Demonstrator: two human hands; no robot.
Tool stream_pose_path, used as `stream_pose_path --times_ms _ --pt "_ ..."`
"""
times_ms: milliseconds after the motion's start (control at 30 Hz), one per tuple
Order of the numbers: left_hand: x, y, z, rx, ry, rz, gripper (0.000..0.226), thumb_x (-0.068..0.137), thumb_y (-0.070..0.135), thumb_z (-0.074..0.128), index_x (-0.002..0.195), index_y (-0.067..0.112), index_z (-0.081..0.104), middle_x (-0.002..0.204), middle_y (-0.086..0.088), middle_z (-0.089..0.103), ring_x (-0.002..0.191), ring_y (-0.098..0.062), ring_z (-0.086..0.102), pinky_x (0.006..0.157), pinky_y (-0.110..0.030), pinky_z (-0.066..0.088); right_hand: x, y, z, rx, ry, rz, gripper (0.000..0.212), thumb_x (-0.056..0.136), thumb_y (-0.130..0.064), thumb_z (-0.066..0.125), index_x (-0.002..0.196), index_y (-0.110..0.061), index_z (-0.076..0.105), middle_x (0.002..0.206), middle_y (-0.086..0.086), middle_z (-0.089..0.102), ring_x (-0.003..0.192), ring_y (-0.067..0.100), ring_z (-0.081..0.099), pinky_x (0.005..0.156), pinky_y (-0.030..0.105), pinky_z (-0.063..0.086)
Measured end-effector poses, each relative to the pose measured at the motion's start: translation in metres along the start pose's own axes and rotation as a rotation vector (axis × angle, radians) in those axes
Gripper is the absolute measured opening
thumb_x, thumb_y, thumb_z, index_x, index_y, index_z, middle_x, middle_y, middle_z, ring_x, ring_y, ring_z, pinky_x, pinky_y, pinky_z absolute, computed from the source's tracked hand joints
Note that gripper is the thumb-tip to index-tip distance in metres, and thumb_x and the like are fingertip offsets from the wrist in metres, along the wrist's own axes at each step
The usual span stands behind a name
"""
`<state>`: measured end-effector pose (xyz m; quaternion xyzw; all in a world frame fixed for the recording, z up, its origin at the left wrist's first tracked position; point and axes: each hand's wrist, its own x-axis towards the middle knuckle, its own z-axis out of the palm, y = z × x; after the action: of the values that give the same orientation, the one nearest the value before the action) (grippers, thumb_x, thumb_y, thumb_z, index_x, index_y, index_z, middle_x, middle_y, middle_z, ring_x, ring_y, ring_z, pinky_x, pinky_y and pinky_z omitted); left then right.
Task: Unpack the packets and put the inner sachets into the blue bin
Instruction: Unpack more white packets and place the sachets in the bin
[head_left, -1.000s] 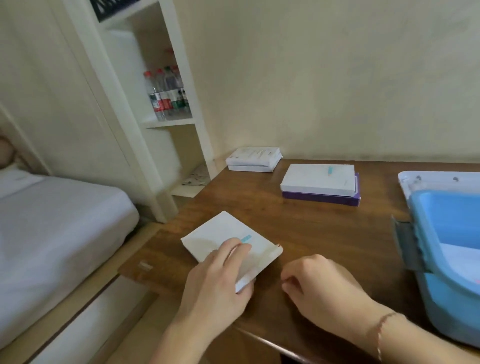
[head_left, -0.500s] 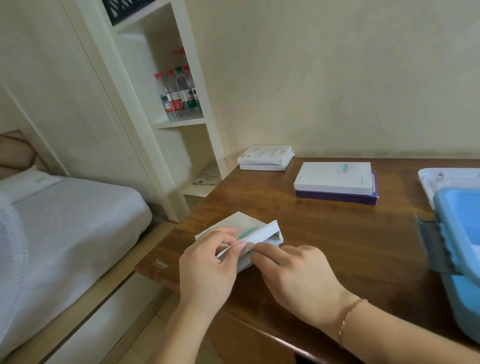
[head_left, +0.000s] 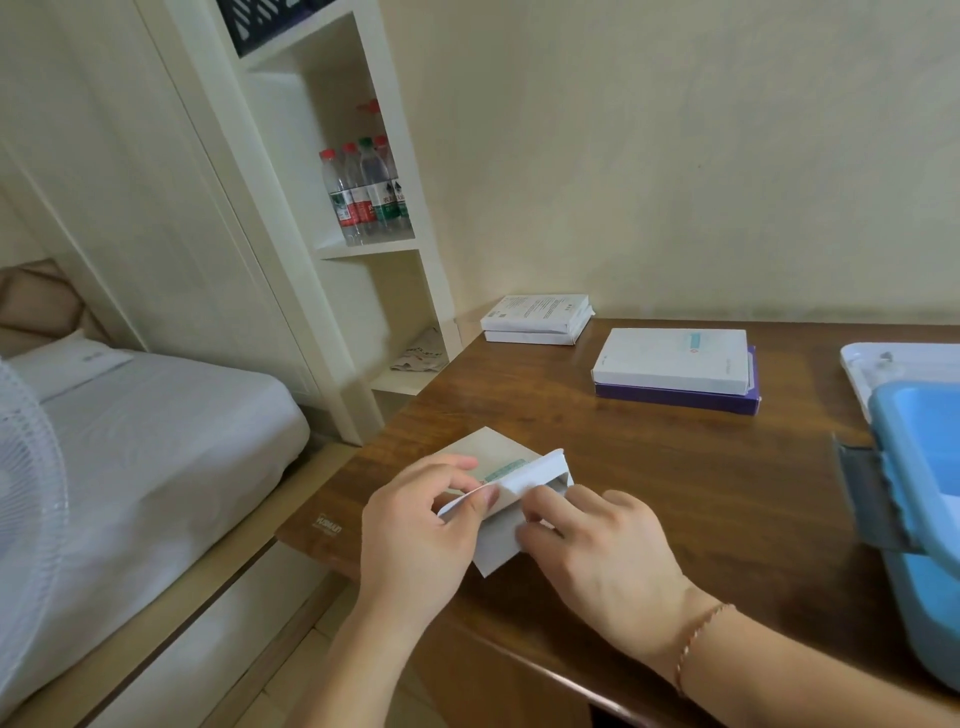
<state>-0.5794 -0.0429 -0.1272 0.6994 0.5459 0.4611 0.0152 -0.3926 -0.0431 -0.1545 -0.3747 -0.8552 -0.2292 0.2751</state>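
Packet (head_left: 506, 486) lies near the table's (head_left: 675, 467) front left corner, with its end flap lifted and bent back. That flap is pinched between thumb and forefinger of the left hand (head_left: 415, 535), while the fingers (head_left: 545, 512) of the right hand (head_left: 602, 561) are curled against the opened end; whether they grip anything inside cannot be told. It is judged to be thin white card: light, easily creased, stiff enough to keep its shape when pressed flat to the wood. Sachets inside are not seen (likely slim and slippery, so a firm pinch at an exposed edge would be called for). The body is best held down near the open mouth and the contents drawn out along its length, since a pull on the flap alone could tear it. Bin (head_left: 914, 467) stands at the right edge, well apart, and more packets (head_left: 670, 361) are stacked farther back.
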Motion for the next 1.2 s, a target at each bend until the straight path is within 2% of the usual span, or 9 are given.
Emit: stream_pose_path --times_ms 167,400,600,700,767,833,933,1067,1200 --pt "-0.003 -0.006 0.007 -0.040 -0.062 -0.046 0.022 0.074 0.049 0.067 0.073 0.028 0.072 0.109 0.011 0.071 0.099 -0.006 0.066 0.063 -0.028 0.061 -0.010 0.006 -0.001 -0.004 -0.055 -0.017 0.020 0.069 -0.019 0.083 0.079 -0.020 0.066 0.093 0.001 0.066 0.073 0.022 0.056 0.043 0.031 0.043" --pt "-0.008 -0.012 0.019 0.083 -0.193 -0.101 0.013 0.078 0.044 0.076 0.079 0.037 0.066 0.141 0.023 0.046 0.121 0.001 0.047 0.077 -0.022 0.058 -0.029 0.010 -0.025 0.084 -0.005 0.006 0.018 0.077 -0.022 0.078 0.077 -0.021 0.059 0.085 -0.003 0.070 0.071 0.021 0.065 0.051 0.033 0.051" --pt "-0.021 0.008 0.012 -0.097 -0.328 0.410 0.056 0.081 0.060 0.067 0.125 0.027 0.061 0.141 0.014 0.051 0.133 -0.011 0.046 0.105 -0.027 0.043 -0.035 0.024 -0.044 0.071 0.080 0.077 0.010 0.080 -0.012 0.070 0.076 -0.019 0.063 0.082 -0.003 0.071 0.075 0.023 0.068 0.054 0.036 0.054" --pt "-0.018 0.013 0.027 0.008 -0.280 0.442 0.041 0.081 0.040 0.074 0.119 0.027 0.066 0.123 0.015 0.066 0.116 -0.003 0.058 0.092 -0.032 0.054 -0.027 0.025 -0.054 0.091 0.170 0.081 0.011 0.088 -0.018 0.061 0.079 -0.019 0.068 0.088 -0.004 0.073 0.082 0.019 0.069 0.060 0.034 0.057" --pt "-0.017 0.021 0.032 -0.052 -0.188 0.354 0.019 0.088 0.038 0.067 0.104 0.029 0.072 0.106 0.022 0.070 0.100 0.001 0.065 0.079 -0.020 0.057 -0.022 0.023 -0.060 0.142 0.253 0.123 0.008 0.086 -0.016 0.070 0.093 -0.018 0.069 0.105 -0.002 0.073 0.103 0.020 0.066 0.078 0.039 0.059" --pt "-0.013 0.041 0.029 -0.178 -0.051 0.064 0.012 0.086 0.044 0.067 0.090 0.034 0.071 0.087 0.033 0.068 0.089 0.002 0.068 0.064 -0.008 0.052 -0.021 0.020 -0.060 0.240 0.277 0.300 0.057 0.076 -0.018 0.081 0.126 -0.018 0.055 0.137 0.001 0.057 0.133 0.020 0.046 0.105 0.044 0.046" --pt "-0.004 0.069 0.020 -0.675 0.069 -0.406 0.028 0.068 0.042 0.073 0.093 0.034 0.066 0.088 0.028 0.070 0.092 0.003 0.066 0.061 -0.014 0.053 -0.023 0.013 -0.064 0.606 0.265 0.759 0.099 0.071 -0.042 0.079 0.148 -0.033 0.019 0.157 -0.007 0.024 0.145 0.011 0.024 0.115 0.040 0.030" --pt "0.006 0.089 0.012 -1.009 -0.015 -0.617 0.042 0.062 0.037 0.076 0.102 0.032 0.065 0.089 0.006 0.072 0.092 -0.022 0.069 0.079 -0.041 0.060 -0.020 0.013 -0.075 1.259 0.100 1.106 0.076 0.064 -0.047 0.076 0.131 -0.037 0.041 0.126 -0.011 0.060 0.108 0.007 0.065 0.085 0.034 0.059" --pt "0.009 0.100 0.011 -1.041 -0.050 -0.682 0.043 0.064 0.035 0.076 0.105 0.031 0.065 0.094 0.000 0.071 0.091 -0.020 0.070 0.079 -0.040 0.059 -0.018 0.013 -0.091 1.220 0.142 1.073 0.037 0.076 -0.020 0.076 0.108 -0.030 0.061 0.104 -0.009 0.071 0.091 0.003 0.070 0.065 0.029 0.062"
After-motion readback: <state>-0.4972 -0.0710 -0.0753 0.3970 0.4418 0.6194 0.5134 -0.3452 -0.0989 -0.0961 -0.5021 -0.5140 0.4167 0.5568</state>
